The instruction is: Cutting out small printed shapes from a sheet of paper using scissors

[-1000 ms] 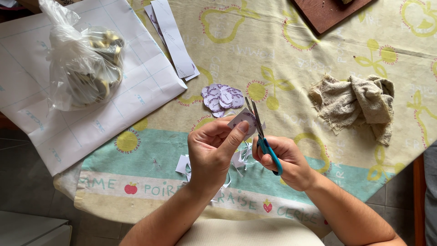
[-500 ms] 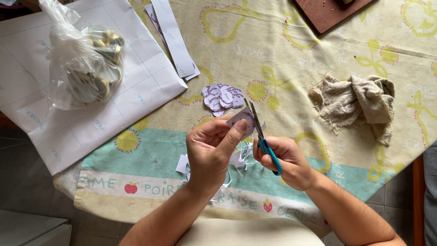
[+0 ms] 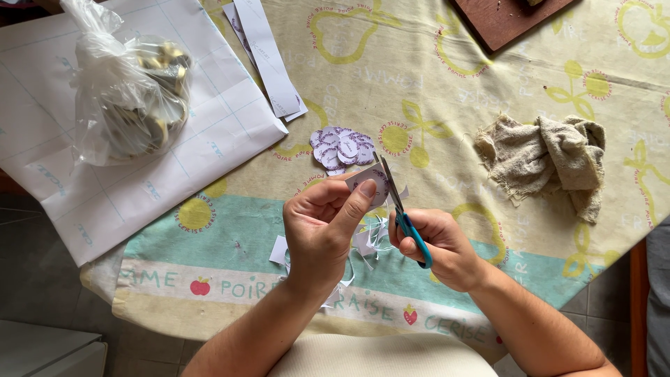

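Observation:
My left hand [image 3: 322, 225] pinches a small piece of printed paper [image 3: 375, 179] between thumb and fingers, held above the table. My right hand [image 3: 438, 246] grips blue-handled scissors [image 3: 400, 208], whose blades meet the paper's right edge. Beyond the hands lies a small pile of cut paper circles [image 3: 340, 146] with purple print. White paper offcuts [image 3: 365, 241] lie on the cloth under the hands.
A clear plastic bag [image 3: 129, 98] of round metal pieces sits on a large white gridded sheet [image 3: 160, 164] at left. Paper strips [image 3: 269, 63] lie at top centre, a crumpled beige rag [image 3: 551, 157] at right, a brown board [image 3: 506, 17] at top right. A fruit-print tablecloth [image 3: 230, 237] covers the table.
The hands, paper and scissors stay in almost the same place; the paper has turned slightly in my left fingers as the blades work along its edge.

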